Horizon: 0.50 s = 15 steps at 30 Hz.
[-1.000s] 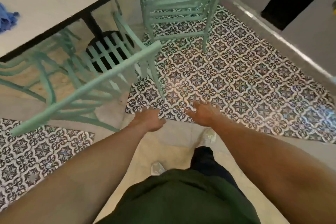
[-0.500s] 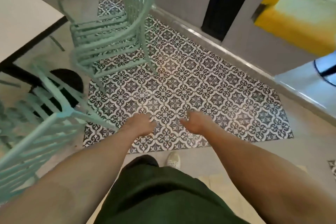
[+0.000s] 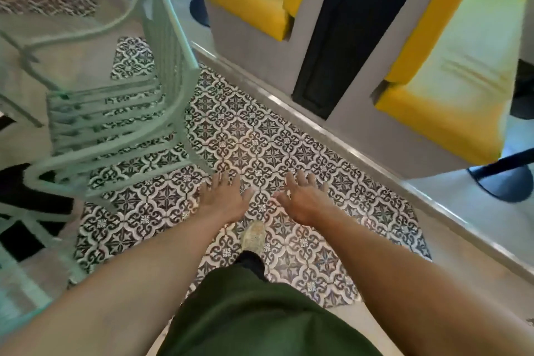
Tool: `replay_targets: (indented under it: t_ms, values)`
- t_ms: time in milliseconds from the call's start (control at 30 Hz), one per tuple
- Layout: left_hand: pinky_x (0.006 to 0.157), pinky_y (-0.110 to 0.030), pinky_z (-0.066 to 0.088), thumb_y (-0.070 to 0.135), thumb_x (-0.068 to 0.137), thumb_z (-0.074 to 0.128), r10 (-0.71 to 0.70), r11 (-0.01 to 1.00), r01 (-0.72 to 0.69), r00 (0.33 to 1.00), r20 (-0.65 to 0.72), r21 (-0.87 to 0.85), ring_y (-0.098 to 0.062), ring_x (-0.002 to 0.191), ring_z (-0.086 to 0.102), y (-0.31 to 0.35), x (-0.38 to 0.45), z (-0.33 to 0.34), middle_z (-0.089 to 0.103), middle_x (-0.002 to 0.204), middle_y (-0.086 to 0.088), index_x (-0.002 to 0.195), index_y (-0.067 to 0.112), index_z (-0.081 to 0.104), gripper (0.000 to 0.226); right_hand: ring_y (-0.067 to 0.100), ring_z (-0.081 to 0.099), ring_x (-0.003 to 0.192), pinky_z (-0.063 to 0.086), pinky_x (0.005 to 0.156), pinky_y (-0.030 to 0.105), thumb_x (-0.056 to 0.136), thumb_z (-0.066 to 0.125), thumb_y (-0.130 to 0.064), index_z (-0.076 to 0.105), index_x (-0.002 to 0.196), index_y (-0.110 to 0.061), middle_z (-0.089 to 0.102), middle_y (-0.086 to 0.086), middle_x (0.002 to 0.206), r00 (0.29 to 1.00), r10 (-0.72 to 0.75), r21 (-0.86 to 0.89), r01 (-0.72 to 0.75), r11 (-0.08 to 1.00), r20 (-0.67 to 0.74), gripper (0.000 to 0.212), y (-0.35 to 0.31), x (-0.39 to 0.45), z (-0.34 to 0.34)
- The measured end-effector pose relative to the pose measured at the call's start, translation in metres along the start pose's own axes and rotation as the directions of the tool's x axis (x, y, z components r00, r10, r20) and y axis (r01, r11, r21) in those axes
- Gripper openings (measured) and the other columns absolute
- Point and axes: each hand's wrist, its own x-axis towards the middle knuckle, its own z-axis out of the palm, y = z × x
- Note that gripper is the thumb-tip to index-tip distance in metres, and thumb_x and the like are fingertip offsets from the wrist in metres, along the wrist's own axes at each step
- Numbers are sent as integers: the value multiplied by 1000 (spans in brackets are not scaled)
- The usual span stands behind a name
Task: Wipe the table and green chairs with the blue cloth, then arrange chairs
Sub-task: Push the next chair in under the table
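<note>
A pale green slatted chair (image 3: 121,113) stands at the left on the patterned tile floor, its back rail rising toward the top of the view. Part of a second green chair (image 3: 26,228) shows at the lower left edge. My left hand (image 3: 224,199) and my right hand (image 3: 306,201) are stretched out in front of me over the floor, both empty with fingers spread. The left hand is just right of the nearer chair's front leg and does not touch it. The table and the blue cloth are out of view.
Yellow cushioned bench seats (image 3: 442,72) on grey bases line the right side behind a raised floor edge (image 3: 346,136). A dark panel (image 3: 346,23) stands between them. A black round table base (image 3: 502,182) is at the far right. My shoe (image 3: 254,235) is on the tiles.
My view has swung right and forward, away from the table and the cloth. The first chair slid out at the left, and the yellow benches came into view. Both hands opened wider.
</note>
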Motion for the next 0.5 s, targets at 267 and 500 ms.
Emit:
replay_targets:
  t_ms: [267,500]
  values:
    - [115,-58,-4,69,91,10,-38,998,37,999,-20,-48,-33,147,0,28,102,-87,1,161,-11,154,26,7,76,34,-1,145,3,113,62,91,19,-67,5,151,-23,1,10,160,998,-61,-82,59,995,-20,75,15,119,-104]
    - [113,-58,-4,69,91,10,-165,981,158,984,-59,-114,-34,147,1,38,175,-141,1,161,-11,154,26,9,76,35,0,145,1,111,61,92,21,-66,8,150,-27,3,8,160,975,-219,-181,220,958,26,72,13,231,-161]
